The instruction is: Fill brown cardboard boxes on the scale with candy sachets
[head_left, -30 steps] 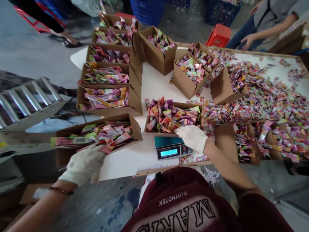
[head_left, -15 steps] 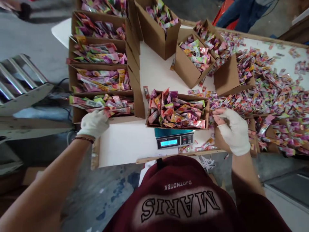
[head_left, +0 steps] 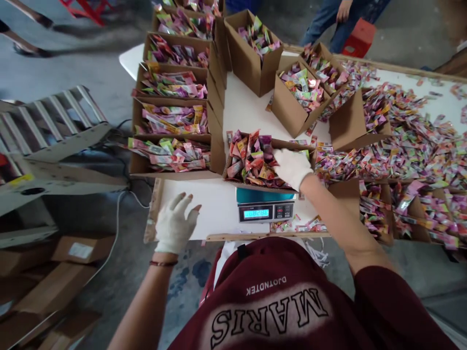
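Observation:
My left hand (head_left: 177,221), in a white fingertip-less glove, hovers over the white tabletop (head_left: 215,206) with its fingers spread and nothing in them. My right hand (head_left: 293,167), gloved the same way, reaches into the cardboard box (head_left: 255,185) in the middle, on top of small colourful candy packets (head_left: 260,165). Its fingertips are hidden among the packets, so I cannot tell whether they grip any. Beneath that box is a digital scale (head_left: 265,211) with a lit blue display. Left of it stands a filled box (head_left: 217,158), its packets level with the rim.
More filled boxes (head_left: 215,92) line the table's left side. Open boxes (head_left: 294,114) stand at the back, and a large heap of packets (head_left: 412,141) covers the right. A roller conveyor (head_left: 47,121) is at the left; a person's legs (head_left: 328,24) show behind the table.
My left hand has left the packets in the left box and come down toward the table's front edge, opening. My right hand has moved left from beside the middle box into it.

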Tool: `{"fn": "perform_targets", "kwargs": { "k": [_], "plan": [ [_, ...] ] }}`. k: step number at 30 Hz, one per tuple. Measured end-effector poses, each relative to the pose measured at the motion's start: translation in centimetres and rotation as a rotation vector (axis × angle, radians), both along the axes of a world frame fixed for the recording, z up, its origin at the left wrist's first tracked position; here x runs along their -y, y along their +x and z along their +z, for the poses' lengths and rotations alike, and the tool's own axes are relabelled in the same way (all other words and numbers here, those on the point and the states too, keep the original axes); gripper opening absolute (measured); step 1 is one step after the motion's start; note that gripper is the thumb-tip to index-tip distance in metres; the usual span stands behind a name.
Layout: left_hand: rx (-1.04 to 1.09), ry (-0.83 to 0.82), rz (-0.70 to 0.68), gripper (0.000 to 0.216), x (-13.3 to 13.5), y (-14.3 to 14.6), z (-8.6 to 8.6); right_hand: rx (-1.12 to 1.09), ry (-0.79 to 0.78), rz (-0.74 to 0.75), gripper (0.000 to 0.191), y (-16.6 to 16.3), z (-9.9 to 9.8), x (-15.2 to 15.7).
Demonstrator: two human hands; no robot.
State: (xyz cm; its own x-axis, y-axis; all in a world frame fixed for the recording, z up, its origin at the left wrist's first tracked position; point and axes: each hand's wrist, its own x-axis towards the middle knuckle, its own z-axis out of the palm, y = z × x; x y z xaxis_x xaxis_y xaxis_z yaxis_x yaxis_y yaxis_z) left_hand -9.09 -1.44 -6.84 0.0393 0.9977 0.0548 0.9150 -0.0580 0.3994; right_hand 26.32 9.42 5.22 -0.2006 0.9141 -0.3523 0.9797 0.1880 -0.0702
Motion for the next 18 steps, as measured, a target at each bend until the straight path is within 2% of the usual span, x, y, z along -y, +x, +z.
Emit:
{"fn": "perform_targets", "kwargs": {
  "k": [2,5,8,12,15,18],
  "plan": [
    [0.111,0.004,0.019,0.041,1.6,1.3,-0.3,0.035,-0.057,0.056,0.039,-0.2,-0.6,-0.8],
    [0.224,0.015,0.047,0.038,2.8,3.3,0.1,-0.036,0.034,0.094,0.037,1.2,0.2,-0.6],
    [0.289,0.034,0.055,0.038,2.7,4.8,1.0,-0.247,0.239,0.065,0.035,4.3,2.7,0.9],
    [0.367,0.038,0.038,0.038,1.9,6.3,1.4,-0.469,0.498,-0.106,0.033,10.4,6.1,3.8],
    [0.415,0.014,0.026,0.039,1.9,7.2,1.0,-0.359,0.603,-0.254,0.032,15.4,6.6,5.4],
    [0.437,-0.022,0.036,0.039,2.5,7.6,0.5,-0.153,0.649,-0.376,0.042,18.9,5.7,6.3]
  ]
}}
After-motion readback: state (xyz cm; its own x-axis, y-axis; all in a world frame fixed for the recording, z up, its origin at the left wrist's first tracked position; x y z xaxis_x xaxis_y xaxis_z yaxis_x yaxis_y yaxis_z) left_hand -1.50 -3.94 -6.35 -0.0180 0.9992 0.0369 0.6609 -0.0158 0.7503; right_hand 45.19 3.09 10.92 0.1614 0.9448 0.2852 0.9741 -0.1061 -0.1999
